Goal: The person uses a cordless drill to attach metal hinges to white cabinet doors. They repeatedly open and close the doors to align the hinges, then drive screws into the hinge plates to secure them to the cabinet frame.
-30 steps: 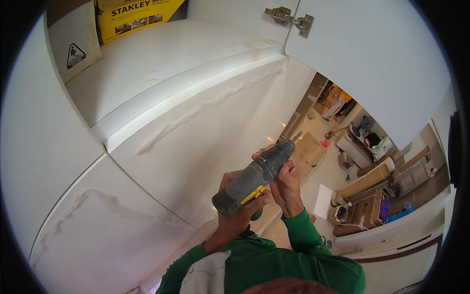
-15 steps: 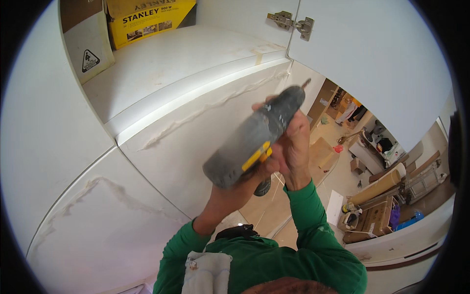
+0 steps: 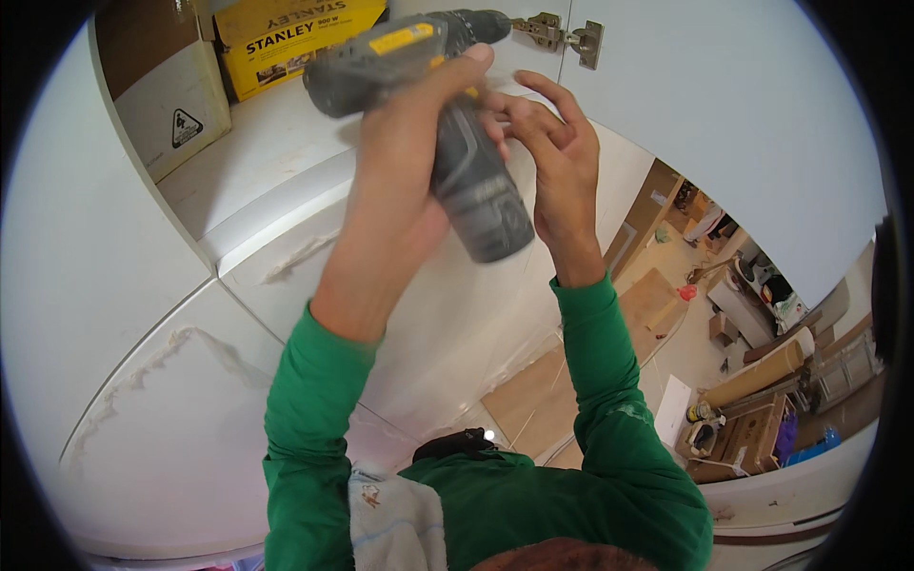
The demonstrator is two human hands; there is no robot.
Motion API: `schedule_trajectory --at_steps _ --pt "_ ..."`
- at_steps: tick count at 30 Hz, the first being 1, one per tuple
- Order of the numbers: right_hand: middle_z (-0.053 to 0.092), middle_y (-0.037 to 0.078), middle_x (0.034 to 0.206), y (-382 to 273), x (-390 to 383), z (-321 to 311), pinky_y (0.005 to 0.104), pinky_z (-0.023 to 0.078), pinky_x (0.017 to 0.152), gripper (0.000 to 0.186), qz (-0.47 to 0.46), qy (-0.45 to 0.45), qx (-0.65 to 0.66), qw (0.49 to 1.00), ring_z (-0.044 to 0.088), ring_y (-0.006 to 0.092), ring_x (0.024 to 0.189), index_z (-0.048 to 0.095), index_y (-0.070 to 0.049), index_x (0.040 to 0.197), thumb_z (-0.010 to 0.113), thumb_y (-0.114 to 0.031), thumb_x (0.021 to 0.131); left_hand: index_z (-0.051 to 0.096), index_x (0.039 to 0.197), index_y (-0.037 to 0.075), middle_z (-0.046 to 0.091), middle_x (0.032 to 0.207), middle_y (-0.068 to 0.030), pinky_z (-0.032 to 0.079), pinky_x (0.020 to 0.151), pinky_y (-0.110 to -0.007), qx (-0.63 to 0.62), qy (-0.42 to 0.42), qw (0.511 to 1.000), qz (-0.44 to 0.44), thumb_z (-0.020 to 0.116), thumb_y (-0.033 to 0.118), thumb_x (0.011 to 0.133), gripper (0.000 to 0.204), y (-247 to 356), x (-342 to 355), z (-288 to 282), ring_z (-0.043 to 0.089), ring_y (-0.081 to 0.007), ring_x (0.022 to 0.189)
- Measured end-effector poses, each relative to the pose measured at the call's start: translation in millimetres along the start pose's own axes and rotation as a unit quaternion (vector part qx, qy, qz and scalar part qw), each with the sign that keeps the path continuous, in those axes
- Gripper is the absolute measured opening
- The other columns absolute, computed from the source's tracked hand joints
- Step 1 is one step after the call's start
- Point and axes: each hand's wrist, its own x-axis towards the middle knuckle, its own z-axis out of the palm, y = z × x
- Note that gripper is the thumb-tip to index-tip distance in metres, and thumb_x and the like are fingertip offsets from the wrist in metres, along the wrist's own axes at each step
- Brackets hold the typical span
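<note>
A grey and black cordless drill [image 3: 484, 195] with yellow accents is held up in front of the cupboard. My left hand [image 3: 400, 152] is closed around its grip, thumb along the upper side. The drill's nose points right, toward a metal hinge [image 3: 584, 44] on the white cupboard door [image 3: 724, 124]. Whether a bit touches the hinge cannot be made out. Just right of the drill's handle is my right hand [image 3: 564, 152], its fingers bent and apart, the fingertips close to the grip. Motion blurs the drill and my left hand slightly.
A yellow and black box [image 3: 286, 48] and a white carton [image 3: 186, 124] stand on the cupboard shelf [image 3: 257, 157]. Below right, a brown carton [image 3: 747, 438], a cardboard roll [image 3: 762, 371] and other clutter lie on the floor. A grey cloth [image 3: 395, 519] hangs over my left shoulder.
The drill has risen up and left to the shelf and hinge, turning so its handle shows. My right hand has come off the drill's body; the left grips it.
</note>
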Motion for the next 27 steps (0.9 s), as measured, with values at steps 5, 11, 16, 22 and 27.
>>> schedule_trajectory --at_steps 5,11,16,22,27 --pt "0.077 0.012 0.109 -10 -17 -17 0.0310 0.054 0.088 0.043 -0.027 -0.039 -0.004 0.999 0.069 0.0153 0.095 0.060 -0.001 0.137 0.060 -0.034 0.111 0.060 0.118 0.001 0.071 0.102 -0.0171 0.062 0.068 -0.036 -0.020 0.023 0.999 -0.020 0.081 0.025 0.097 0.038 -2 33 8 0.069 -0.0196 0.077" --pt "0.069 0.016 0.114 -39 -22 -8 0.0300 0.056 0.080 0.065 -0.060 -0.106 -0.121 0.985 0.071 0.0175 0.091 0.049 0.001 0.146 0.080 -0.030 0.097 0.063 0.114 -0.001 0.067 0.097 -0.0111 0.063 0.077 -0.033 -0.024 -0.006 1.000 -0.008 0.084 0.027 0.096 0.040 -11 39 5 0.070 -0.0191 0.087" --pt "0.067 0.013 0.096 -34 -28 13 0.0297 0.057 0.075 0.067 -0.061 -0.078 -0.137 0.986 0.071 0.0179 0.091 0.044 0.002 0.147 0.080 -0.021 0.095 0.062 0.110 0.002 0.065 0.091 -0.0088 0.058 0.076 -0.034 0.003 0.000 0.998 -0.060 0.077 0.019 0.097 0.026 -6 40 -4 0.066 -0.0188 0.085" --pt "0.065 0.011 0.091 -27 -23 17 0.0287 0.056 0.073 0.058 -0.069 -0.032 -0.099 0.992 0.070 0.0172 0.087 0.047 0.002 0.141 0.078 -0.017 0.095 0.060 0.118 -0.001 0.064 0.096 -0.0116 0.061 0.073 -0.036 -0.044 -0.015 0.997 -0.066 0.080 0.009 0.094 0.033 -1 45 -3 0.067 -0.0211 0.085" --pt "0.065 0.010 0.091 -27 -8 26 0.0287 0.054 0.071 0.059 -0.105 -0.031 -0.091 0.990 0.068 0.0161 0.081 0.048 0.001 0.141 0.079 -0.020 0.095 0.061 0.119 0.000 0.065 0.098 -0.0132 0.063 0.073 -0.038 -0.046 -0.023 0.998 -0.032 0.082 0.008 0.093 0.035 13 56 -3 0.068 -0.0224 0.085"
